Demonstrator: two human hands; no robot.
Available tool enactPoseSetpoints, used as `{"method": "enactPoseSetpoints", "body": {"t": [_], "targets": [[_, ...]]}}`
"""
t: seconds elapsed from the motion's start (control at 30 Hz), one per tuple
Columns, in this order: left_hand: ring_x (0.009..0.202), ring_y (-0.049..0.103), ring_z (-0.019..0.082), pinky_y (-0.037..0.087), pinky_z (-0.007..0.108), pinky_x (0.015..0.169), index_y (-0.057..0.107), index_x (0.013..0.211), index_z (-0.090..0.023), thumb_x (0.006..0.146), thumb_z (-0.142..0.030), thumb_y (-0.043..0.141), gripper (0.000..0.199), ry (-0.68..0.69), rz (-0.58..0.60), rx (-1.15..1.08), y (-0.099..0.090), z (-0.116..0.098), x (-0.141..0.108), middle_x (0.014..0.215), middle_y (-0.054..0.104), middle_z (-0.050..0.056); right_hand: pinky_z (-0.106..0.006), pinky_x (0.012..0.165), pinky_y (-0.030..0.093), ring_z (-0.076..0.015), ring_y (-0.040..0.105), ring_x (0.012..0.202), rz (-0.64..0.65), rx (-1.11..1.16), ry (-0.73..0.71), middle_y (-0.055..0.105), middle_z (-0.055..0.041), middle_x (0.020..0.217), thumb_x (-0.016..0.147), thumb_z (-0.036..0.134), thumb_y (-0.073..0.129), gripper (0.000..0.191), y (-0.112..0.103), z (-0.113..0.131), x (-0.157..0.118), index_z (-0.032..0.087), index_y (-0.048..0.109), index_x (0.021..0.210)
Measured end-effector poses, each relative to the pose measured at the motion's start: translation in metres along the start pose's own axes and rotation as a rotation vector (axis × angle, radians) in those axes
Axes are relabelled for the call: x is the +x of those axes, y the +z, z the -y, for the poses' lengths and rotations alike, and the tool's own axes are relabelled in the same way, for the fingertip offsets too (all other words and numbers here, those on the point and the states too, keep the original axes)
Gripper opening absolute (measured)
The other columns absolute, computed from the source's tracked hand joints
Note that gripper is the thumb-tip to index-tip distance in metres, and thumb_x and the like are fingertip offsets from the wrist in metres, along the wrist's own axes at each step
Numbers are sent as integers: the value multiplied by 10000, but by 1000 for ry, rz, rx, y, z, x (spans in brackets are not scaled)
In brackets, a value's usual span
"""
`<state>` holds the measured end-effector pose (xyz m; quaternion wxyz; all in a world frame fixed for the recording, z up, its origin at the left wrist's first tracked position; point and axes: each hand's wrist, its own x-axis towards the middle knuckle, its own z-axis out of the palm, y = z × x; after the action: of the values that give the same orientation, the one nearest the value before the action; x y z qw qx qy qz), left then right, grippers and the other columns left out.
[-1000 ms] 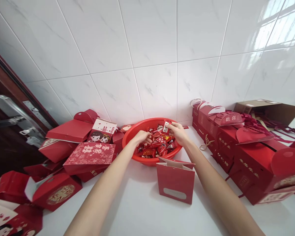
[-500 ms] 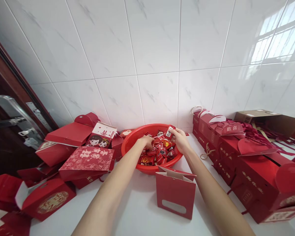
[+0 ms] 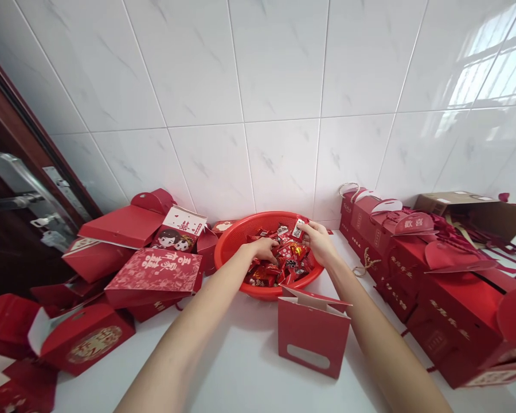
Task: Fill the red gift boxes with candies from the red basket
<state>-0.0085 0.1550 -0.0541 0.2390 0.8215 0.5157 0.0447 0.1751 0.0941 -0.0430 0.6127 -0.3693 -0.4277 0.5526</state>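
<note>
A red plastic basket (image 3: 227,252) stands against the wall, with many wrapped candies (image 3: 290,251) in red, gold and white inside. Over its left half, my left hand (image 3: 264,250) reaches down among the candies, fingers apart and partly bent. At the basket's right rim, my right hand (image 3: 318,241) pinches a red and white candy packet (image 3: 300,228) between thumb and fingers. In front of the basket an upright red paper box (image 3: 313,335) stands with its top open and an oval window low on its near side.
Several red gift boxes lie piled on the left, among them a patterned box (image 3: 159,272). On the right, a row of red handled boxes (image 3: 413,275) runs along the table. Behind them sits a brown carton (image 3: 460,201) with red ribbons. A door handle (image 3: 30,183) is at far left.
My left hand has moved slightly right and its fingers have come into clearer view above the candies. My right hand still holds the packet. The whole view has shifted a little.
</note>
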Motion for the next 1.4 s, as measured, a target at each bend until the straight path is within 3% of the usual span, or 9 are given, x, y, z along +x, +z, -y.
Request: {"method": "enactPoseSetpoints", "body": {"t": [0.17,0.3,0.53,0.8,0.93,1.1,1.17,1.27,1.4], "targets": [[539,501,156,352,270,529,578,510,-231,464,-269,805,235,-17,39,-86,2,-6,-3,518,563,-54,-260,544,474,-152,596,610,-2,-18,-5,677,-16,689,550,454,826,343,0,-1,-1,197,659,704],[559,525,164,368,276,542,629,534,-218,503,-297,785,177,-13,39,-202,-5,-7,-8,529,583,-42,-265,557,484,-161,615,623,-1,-29,-15,670,-16,680,559,475,834,361,-2,-3,1,198,637,680],[776,607,190,457,290,718,657,838,-201,584,-481,789,400,123,-153,-483,-16,-15,-20,799,657,-12,-278,630,524,-167,638,676,8,-31,-34,693,-20,731,566,505,829,376,-1,-3,2,202,659,710],[767,589,181,460,298,731,640,792,-178,570,-337,794,313,221,-321,-549,-10,-17,-13,762,632,-23,-267,631,511,-163,630,687,93,-114,3,698,-22,733,564,443,863,341,-1,-4,0,186,675,687],[789,613,183,490,293,727,669,884,-169,576,-251,738,326,270,-291,-578,-9,-18,-14,840,678,-3,-271,601,496,-161,623,650,142,-152,19,703,-35,723,557,438,876,350,-1,-4,-1,167,686,674],[931,649,219,514,330,838,711,1058,-169,570,-245,784,500,325,-205,-663,-13,-20,-17,1014,732,42,-283,627,516,-165,635,658,83,-116,-19,701,-23,720,572,457,869,369,0,-3,0,177,671,708],[926,660,220,514,335,842,719,1078,-160,619,-312,787,488,287,-216,-685,-15,-19,-15,1026,744,63,-282,632,521,-167,641,674,43,-91,-35,704,-19,735,586,465,856,363,-1,-4,2,187,661,718],[879,680,211,523,312,798,734,1036,-153,776,-436,687,387,73,-367,-580,-17,-10,-9,970,758,73,-275,595,513,-162,624,654,-12,-60,-47,684,-4,711,603,454,828,333,-2,-6,6,201,642,714],[895,685,245,509,302,764,734,821,-164,798,-352,674,198,-211,-502,-379,-20,18,-4,858,755,82,-279,581,528,-168,620,663,-33,-31,-45,680,-2,714,637,431,784,278,-3,-6,7,209,647,733]]}}
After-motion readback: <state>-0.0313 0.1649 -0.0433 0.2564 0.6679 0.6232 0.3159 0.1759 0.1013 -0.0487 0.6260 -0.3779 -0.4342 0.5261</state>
